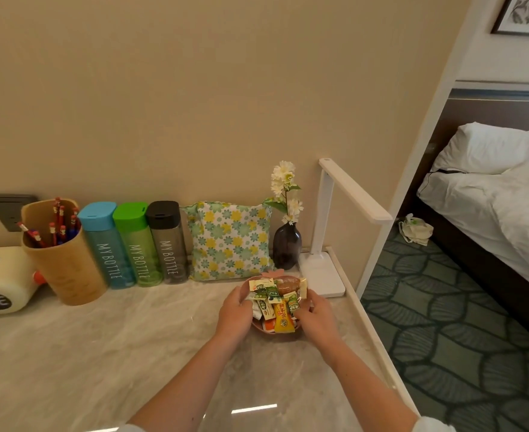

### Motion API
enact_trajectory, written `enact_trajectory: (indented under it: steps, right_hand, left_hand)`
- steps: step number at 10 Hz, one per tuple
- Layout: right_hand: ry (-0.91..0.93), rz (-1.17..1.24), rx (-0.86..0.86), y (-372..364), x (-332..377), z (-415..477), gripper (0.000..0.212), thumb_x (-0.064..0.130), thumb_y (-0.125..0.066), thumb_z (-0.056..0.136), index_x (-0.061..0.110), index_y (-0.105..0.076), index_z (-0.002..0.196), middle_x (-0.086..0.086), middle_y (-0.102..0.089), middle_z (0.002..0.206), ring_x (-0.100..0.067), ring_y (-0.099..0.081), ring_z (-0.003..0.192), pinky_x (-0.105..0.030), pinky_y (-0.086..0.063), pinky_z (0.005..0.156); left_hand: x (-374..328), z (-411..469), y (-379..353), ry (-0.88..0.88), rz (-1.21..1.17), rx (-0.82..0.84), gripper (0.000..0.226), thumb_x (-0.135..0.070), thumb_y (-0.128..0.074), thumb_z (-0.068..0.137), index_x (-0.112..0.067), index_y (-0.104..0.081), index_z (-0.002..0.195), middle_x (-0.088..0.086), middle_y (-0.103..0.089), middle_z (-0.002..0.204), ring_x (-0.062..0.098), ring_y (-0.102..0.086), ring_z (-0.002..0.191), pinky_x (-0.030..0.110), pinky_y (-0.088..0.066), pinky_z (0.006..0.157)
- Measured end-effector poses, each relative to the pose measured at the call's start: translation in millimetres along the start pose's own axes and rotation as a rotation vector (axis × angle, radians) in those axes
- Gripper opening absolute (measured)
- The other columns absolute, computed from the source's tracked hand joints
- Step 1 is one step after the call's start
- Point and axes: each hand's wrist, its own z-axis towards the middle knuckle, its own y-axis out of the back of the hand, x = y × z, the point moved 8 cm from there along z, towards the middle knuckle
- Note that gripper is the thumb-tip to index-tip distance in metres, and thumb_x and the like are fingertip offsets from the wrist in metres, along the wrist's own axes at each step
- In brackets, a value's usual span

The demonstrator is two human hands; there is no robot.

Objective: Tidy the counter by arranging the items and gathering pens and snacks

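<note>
Both hands — left hand [235, 313], right hand [314, 316] — are gripping the round pink snack-filled bowl [283, 335] between them — snack-gathering step, next it's needing a level set-down.

You are in a bedroom, and it looks like a hotel room. Take the white desk lamp [323, 219] as your mark: it stands at the right end of a marble-look counter [101, 353] against the wall. Right of the lamp lies a bed [491, 201] with white linen, a pillow [487, 148] and a dark headboard [475, 115]. Patterned green carpet [444, 322] covers the floor below and right of the lamp, and a framed picture [525, 14] hangs high above, to its right.
</note>
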Motion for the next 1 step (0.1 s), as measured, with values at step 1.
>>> enact_trajectory:
  steps: [1]
  right_hand:
    - [0.015,0.051,-0.030,2.0,0.2,-9.5,0.044,0.008,-0.051,0.088,0.046,-0.056,0.110,0.006,-0.062,0.114,-0.017,-0.056,0.113,-0.044,-0.053,0.093]
  left_hand:
    - [4.1,-7.6,8.3,0.044,0.085,-0.040,0.053,-0.007,-0.038,0.096,-0.008,-0.030,0.148,0.008,-0.032,0.154,0.023,-0.032,0.140,0.031,-0.032,0.107]
